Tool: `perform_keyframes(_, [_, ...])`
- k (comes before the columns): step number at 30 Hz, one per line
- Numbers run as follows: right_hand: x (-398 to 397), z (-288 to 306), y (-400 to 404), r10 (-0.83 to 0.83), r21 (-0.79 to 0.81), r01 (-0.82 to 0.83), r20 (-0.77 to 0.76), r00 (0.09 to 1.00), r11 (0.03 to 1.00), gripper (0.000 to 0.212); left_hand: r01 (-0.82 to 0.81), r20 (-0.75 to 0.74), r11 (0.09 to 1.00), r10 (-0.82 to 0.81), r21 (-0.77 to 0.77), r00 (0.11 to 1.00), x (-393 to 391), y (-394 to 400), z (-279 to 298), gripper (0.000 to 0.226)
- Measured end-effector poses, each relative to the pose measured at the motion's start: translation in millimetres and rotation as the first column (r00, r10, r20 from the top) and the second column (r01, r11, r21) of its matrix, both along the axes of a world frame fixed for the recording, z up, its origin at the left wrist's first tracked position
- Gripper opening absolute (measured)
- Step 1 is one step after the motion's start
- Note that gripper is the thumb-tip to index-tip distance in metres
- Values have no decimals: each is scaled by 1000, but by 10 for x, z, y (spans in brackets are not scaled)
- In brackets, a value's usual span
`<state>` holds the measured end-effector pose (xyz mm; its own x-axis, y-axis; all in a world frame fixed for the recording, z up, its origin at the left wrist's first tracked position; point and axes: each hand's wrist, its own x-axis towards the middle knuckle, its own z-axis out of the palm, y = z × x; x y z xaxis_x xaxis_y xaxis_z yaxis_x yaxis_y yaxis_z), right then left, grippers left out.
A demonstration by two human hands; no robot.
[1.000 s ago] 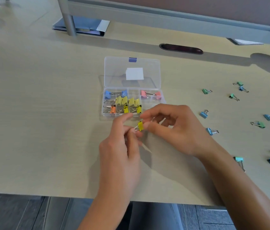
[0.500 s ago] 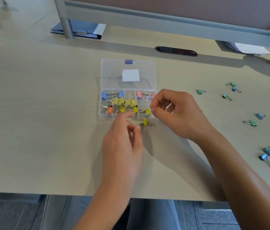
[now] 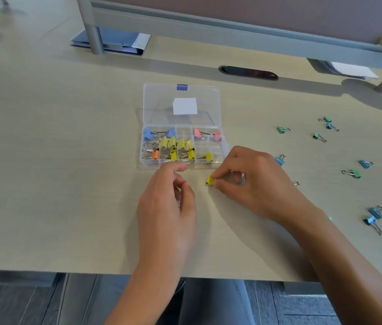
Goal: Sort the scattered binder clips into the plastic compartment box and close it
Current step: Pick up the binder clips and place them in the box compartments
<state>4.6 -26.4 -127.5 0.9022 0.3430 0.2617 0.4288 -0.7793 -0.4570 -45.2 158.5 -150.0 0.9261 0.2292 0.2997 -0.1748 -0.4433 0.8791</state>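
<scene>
The clear plastic compartment box (image 3: 224, 146) lies open on the desk, its lid (image 3: 180, 104) flat behind it. Blue, yellow, orange and pink binder clips fill its compartments. Just in front of the box my right hand (image 3: 253, 181) pinches a yellow binder clip (image 3: 210, 180) at the desk surface. My left hand (image 3: 168, 207) hovers to the left of that clip with loosely curled fingers, holding nothing. Several green and blue clips lie scattered at the right, such as a blue clip (image 3: 279, 159) and a green clip (image 3: 353, 173).
A grey partition frame (image 3: 208, 31) spans the back, with a blue folder (image 3: 114, 43) under it and a dark cable slot (image 3: 247, 72) behind the box. Papers (image 3: 349, 69) lie at the far right. The desk's front edge (image 3: 114, 272) runs near my forearms.
A second ago both hands held the yellow clip together. It then lay on the desk, and my right hand has now come down and pinched it. My left hand has let go.
</scene>
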Motion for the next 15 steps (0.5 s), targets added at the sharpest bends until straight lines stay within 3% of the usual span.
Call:
perform_keyframes(5, [-43, -23, 17, 1, 62, 3, -56, 998, 998, 22, 5, -4, 1000, -5, 4, 1000, -3, 12, 13, 28])
perform_keyframes(10, [-9, 69, 50, 22, 36, -17, -155, 988, 999, 10, 8, -11, 1000, -8, 2, 1000, -8, 17, 14, 27])
perform_keyframes(13, [-12, 98, 90, -32, 127, 67, -263, 964, 990, 11, 12, -17, 1000, -12, -4, 1000, -13, 20, 17, 26])
perform_keyframes(15, [-14, 100, 126, -53, 271, 154, -347, 936, 950, 12, 16, -22, 1000, -16, -5, 1000, -16, 18, 22, 25])
